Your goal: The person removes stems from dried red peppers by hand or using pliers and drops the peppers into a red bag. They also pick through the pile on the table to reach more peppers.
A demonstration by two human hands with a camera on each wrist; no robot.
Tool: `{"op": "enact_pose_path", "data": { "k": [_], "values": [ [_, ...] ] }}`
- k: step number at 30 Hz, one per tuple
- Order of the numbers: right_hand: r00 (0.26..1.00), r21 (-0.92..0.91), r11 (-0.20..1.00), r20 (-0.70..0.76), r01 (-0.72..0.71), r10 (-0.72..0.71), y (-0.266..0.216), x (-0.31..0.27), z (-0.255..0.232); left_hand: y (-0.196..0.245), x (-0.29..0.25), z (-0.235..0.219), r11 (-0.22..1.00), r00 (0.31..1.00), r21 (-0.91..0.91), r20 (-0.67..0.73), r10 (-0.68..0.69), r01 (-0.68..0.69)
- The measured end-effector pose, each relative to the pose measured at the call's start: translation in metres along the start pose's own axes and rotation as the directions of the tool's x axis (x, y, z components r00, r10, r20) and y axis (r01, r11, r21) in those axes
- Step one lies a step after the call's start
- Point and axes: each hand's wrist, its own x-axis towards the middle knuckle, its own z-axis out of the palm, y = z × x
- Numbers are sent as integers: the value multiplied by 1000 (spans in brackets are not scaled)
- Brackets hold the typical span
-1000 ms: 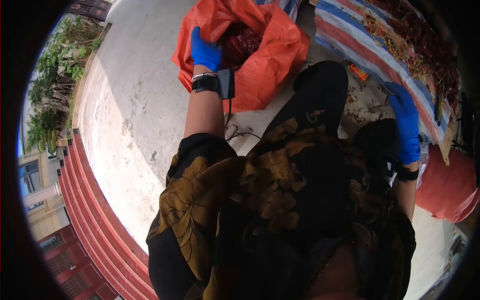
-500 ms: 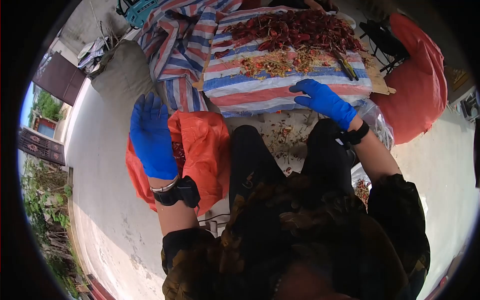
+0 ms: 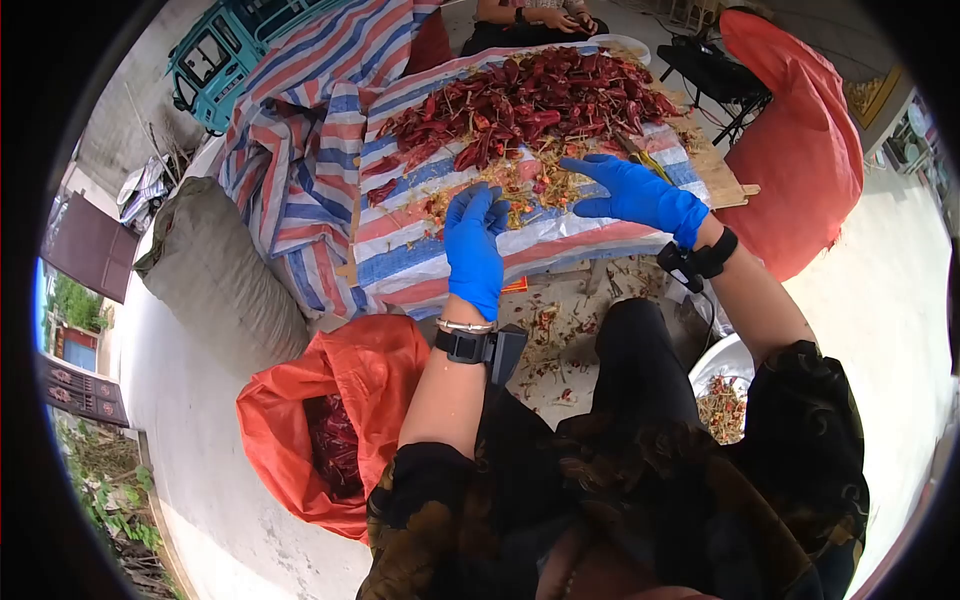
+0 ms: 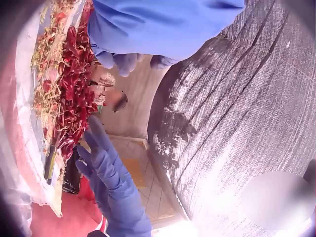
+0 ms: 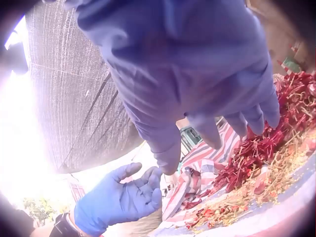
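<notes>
My blue-gloved left hand hovers over the near part of the striped tarp, its fingers loosely bent with nothing held. To its right my gloved right hand hangs near the tarp's front edge, fingers outstretched; the right wrist view shows these fingers spread and bare of any object. Beyond both hands lies a heap of dried red chili peppers, also visible in the left wrist view as red chilies. Stem bits litter the tarp before the heap. A yellow-handled cutting tool lies just past the right hand.
An open orange-red sack with chilies inside stands at lower left. A white basin of stem scraps sits by the right knee. A grey sack leans at left, a full red sack at right. Another person's hands show across the tarp.
My left hand has swung from the orange-red sack up and right to the tarp. The right hand has come up over the tarp's front part. The head view has tilted up toward the heap.
</notes>
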Motion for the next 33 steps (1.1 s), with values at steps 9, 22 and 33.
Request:
{"op": "enact_pose_path", "data": {
  "k": [9,22,33],
  "values": [
    [859,484,816,-219,-315,462,159,101,-36,-62,53,-17,993,986,96,143,-86,73],
    [583,384,640,-267,-666,767,268,202,-10,-64,105,-39,993,978,-24,180,-106,112],
    [763,71,912,-525,-404,379,188,215,54,-64,144,-46,989,995,-120,62,-80,87]
  ]
}}
